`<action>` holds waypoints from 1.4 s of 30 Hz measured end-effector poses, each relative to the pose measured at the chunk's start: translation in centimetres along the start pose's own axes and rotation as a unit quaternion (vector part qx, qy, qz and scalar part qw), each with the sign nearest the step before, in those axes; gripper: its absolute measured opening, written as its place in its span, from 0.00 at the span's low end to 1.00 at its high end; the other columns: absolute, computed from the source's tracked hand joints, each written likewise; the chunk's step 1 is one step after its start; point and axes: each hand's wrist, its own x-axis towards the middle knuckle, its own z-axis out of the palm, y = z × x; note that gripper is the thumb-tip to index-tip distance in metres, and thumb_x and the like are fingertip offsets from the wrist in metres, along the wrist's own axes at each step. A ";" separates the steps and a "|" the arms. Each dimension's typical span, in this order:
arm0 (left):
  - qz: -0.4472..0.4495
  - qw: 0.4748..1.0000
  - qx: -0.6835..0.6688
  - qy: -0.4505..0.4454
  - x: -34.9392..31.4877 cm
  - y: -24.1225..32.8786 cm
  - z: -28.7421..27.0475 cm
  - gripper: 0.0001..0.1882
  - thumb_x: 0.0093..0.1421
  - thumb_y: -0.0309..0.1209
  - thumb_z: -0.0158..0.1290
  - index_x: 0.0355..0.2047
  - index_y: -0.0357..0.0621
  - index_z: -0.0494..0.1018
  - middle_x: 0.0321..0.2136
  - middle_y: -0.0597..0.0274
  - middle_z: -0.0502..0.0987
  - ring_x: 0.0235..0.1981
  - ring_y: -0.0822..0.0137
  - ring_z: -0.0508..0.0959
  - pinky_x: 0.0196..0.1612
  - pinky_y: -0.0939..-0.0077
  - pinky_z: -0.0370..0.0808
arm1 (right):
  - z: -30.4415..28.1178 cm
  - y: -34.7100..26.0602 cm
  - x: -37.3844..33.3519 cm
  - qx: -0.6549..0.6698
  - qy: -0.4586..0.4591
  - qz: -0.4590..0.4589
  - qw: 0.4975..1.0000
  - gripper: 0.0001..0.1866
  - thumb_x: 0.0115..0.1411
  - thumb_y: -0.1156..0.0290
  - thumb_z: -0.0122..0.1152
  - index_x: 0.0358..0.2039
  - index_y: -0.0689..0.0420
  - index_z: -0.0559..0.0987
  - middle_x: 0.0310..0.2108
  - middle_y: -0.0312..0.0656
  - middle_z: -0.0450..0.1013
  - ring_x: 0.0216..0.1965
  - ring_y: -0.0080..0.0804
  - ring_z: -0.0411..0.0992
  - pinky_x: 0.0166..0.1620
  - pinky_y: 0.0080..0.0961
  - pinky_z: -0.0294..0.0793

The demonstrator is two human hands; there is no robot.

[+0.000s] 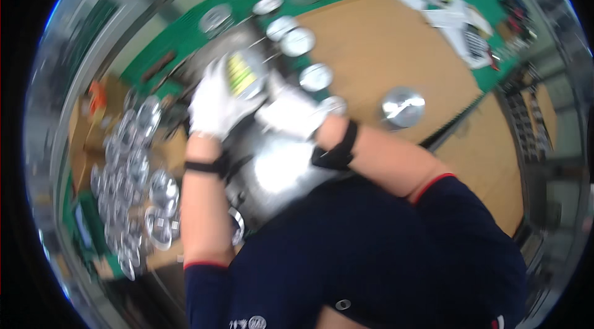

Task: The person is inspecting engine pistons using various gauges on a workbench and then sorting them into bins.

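A clear container (250, 74) with a yellow-green label is tilted over the metal equipment, blurred by motion. My left hand (213, 103), in a white glove, grips its left side with fingers wrapped round. From the lower right my right hand (291, 109), also gloved, closes on the same container's lower edge; its fingertips are partly smeared. Beneath both hands lies a shiny metal surface (275, 171). Several silver round lids or tins stand just right of the container, among them a silver disc (315, 77).
Many clear round containers (120, 174) are heaped at the left beside a cardboard box (86, 143). A brown board (371, 38) covers much of the green table, with a silver round tin (403, 107) on it. Papers (455, 25) and small tools lie at the far right.
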 end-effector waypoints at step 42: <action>0.079 0.975 -0.190 -0.089 -12.4 13.3 -5.1 0.31 0.47 0.25 0.61 0.54 0.40 0.68 0.53 0.49 0.72 0.54 0.49 0.72 0.57 0.60 0.69 | -13.8 4.1 -24.8 -0.045 -0.103 0.026 0.993 0.27 0.60 0.60 0.53 0.56 0.63 0.70 0.33 0.47 0.78 0.33 0.41 0.76 0.39 0.36 0.73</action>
